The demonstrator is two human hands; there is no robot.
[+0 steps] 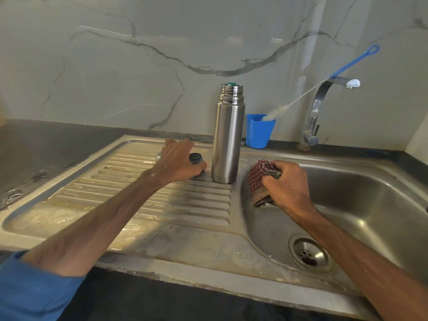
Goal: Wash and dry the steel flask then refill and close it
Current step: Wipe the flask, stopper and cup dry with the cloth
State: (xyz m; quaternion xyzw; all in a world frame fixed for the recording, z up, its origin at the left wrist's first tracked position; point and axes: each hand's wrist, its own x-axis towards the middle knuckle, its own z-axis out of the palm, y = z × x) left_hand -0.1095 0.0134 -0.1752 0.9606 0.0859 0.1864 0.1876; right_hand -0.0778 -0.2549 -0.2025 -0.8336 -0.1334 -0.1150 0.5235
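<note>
Steel flask, likely rigid and slick, stands near the drainboard back edge; grip mid-body. Left hand grips cap, right hand cloth.

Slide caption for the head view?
Steel flask upright on the draining board; left hand grips a cap beside it, right hand holds a checked cloth at the basin rim.

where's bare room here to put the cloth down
The ribbed drainboard between the left forearm and the basin rim is bare, and so is the sink basin beyond the right hand. It is crowded around the flask: left hand, cap, cloth, blue cup.
</note>
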